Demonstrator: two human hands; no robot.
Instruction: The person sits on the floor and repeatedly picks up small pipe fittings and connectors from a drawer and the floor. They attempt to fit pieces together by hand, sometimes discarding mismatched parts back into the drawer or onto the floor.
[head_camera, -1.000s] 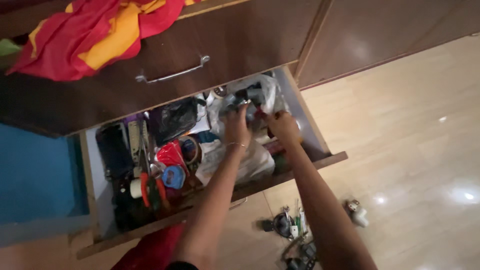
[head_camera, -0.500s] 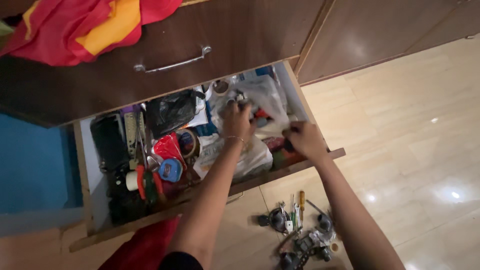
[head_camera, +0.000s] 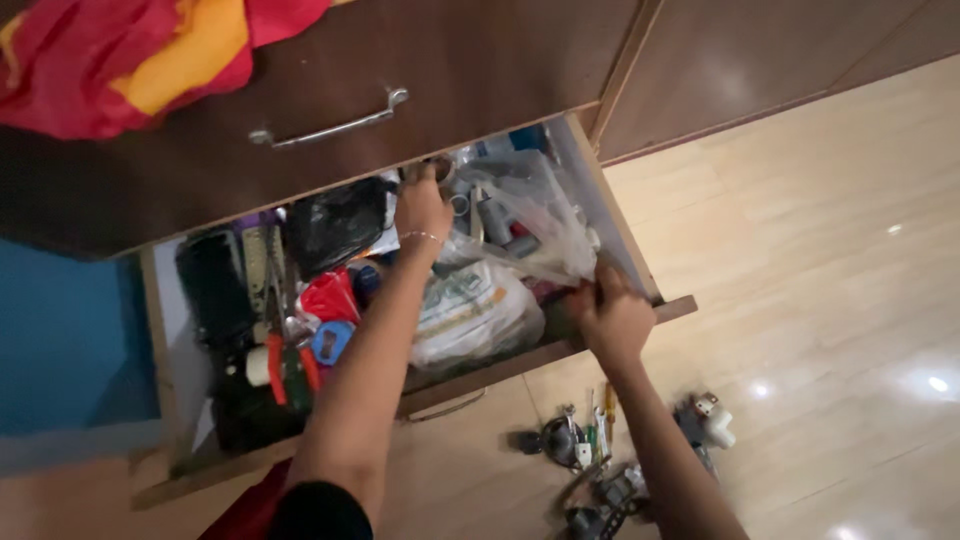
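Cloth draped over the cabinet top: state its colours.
The cloth is red with yellow patches; head view.

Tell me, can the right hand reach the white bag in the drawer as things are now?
Probably yes. The right hand rests at the drawer's front corner, and the white bag lies just beside it, uncovered on top. Only a clear bag sits behind.

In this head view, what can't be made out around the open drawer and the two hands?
- Left hand fingers: tips hidden among clutter at the drawer back; grasp unclear.
- Clear plastic bag contents: blurred behind film.
- Right hand fingers: curled at the bag's edge, palm side hidden.
- Small parts on floor: too small, partly cut off.
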